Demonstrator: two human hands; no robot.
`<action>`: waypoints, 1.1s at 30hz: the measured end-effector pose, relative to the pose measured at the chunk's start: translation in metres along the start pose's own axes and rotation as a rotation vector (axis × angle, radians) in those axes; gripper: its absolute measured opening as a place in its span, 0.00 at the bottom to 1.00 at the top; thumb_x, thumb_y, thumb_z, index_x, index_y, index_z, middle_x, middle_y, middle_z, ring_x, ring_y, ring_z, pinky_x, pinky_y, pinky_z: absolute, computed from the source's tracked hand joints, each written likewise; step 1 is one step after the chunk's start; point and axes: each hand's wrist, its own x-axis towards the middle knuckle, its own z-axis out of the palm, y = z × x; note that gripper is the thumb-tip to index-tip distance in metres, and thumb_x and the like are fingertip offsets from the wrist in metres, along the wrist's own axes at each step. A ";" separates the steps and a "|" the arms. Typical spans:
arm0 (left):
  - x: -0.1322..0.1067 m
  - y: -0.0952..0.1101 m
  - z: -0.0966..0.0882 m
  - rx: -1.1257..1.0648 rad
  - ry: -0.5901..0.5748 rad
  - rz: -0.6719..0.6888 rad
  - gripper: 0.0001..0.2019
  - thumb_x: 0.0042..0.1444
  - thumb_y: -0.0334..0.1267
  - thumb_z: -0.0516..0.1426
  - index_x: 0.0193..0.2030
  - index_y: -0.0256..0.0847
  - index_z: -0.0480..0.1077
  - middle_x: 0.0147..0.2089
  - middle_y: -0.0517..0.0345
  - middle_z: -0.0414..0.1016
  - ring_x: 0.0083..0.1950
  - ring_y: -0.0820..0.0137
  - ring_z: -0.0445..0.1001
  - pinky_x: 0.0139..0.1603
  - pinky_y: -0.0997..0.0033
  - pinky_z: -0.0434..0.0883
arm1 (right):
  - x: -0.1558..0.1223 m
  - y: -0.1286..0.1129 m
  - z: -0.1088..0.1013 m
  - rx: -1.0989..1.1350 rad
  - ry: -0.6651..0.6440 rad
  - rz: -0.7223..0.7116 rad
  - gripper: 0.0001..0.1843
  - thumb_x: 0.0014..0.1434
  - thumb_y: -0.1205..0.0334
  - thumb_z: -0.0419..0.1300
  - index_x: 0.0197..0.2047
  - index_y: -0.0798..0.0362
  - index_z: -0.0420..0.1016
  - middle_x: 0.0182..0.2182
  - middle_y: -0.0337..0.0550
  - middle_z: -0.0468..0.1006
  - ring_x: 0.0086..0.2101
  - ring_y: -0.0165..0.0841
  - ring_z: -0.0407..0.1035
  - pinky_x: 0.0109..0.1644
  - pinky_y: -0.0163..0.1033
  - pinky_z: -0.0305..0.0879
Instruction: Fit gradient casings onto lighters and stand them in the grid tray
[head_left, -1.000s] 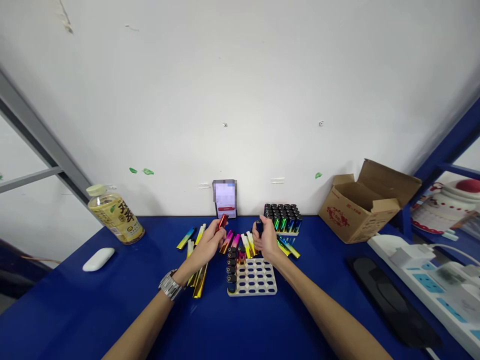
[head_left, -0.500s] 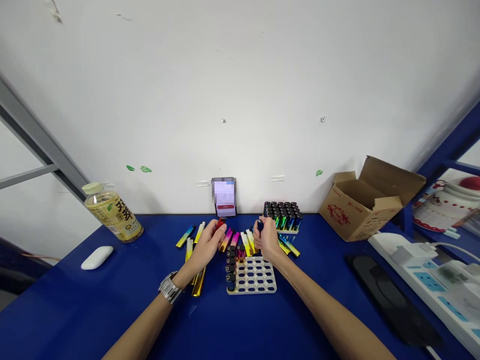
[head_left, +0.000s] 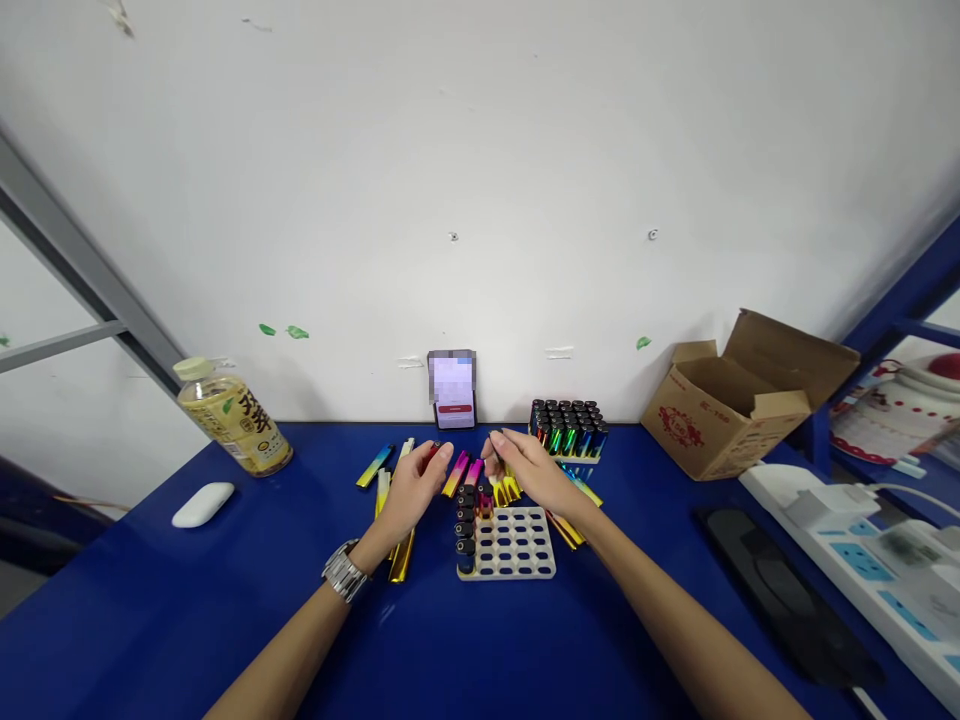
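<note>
My left hand (head_left: pixel 411 487) is closed around a red metallic tube (head_left: pixel 433 455), held just above the blue table (head_left: pixel 225 620). My right hand (head_left: pixel 525 467) reaches left over the loose tubes, its fingers pinched on a small dark piece I cannot name. Below both hands lies a white tray with oval holes (head_left: pixel 514 545); several dark-capped tubes (head_left: pixel 465 520) stand in its left columns. Loose coloured metallic tubes (head_left: pixel 461 472) are scattered between the hands, with gold ones (head_left: pixel 401 555) under my left wrist.
A full tray of capped tubes (head_left: pixel 568 430) stands by the wall, next to a propped phone (head_left: pixel 452 388). An open cardboard box (head_left: pixel 739 400) sits at the right, a power strip (head_left: pixel 862 550) and black pad (head_left: pixel 780 600) nearer. At the left are a bottle (head_left: pixel 232 418) and a white mouse (head_left: pixel 202 503).
My right hand has moved left from beside the full tray to above the loose tubes, fingers stretching forward. My left hand has lowered slightly with the red tube.
</note>
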 end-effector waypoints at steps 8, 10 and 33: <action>-0.001 -0.002 -0.004 0.232 0.073 0.016 0.21 0.50 0.51 0.54 0.18 0.44 0.49 0.17 0.70 0.46 0.18 0.79 0.48 0.18 0.76 0.50 | -0.029 0.007 -0.010 -0.259 -0.151 0.061 0.29 0.59 0.42 0.53 0.15 0.52 0.53 0.09 0.31 0.56 0.15 0.27 0.62 0.18 0.31 0.50; -0.002 -0.001 -0.004 0.252 0.100 0.028 0.20 0.50 0.50 0.53 0.17 0.43 0.49 0.16 0.70 0.46 0.18 0.78 0.49 0.18 0.76 0.50 | -0.033 0.012 -0.006 -0.218 -0.109 0.056 0.28 0.58 0.43 0.56 0.15 0.52 0.57 0.09 0.34 0.62 0.15 0.28 0.65 0.17 0.30 0.51; -0.009 0.021 -0.006 0.246 0.026 0.308 0.14 0.62 0.48 0.48 0.48 0.43 0.64 0.42 0.54 0.72 0.45 0.67 0.69 0.49 0.64 0.64 | -0.046 0.015 0.017 -0.876 -0.023 -0.434 0.17 0.62 0.58 0.57 0.24 0.57 0.72 0.26 0.43 0.66 0.28 0.32 0.62 0.31 0.36 0.59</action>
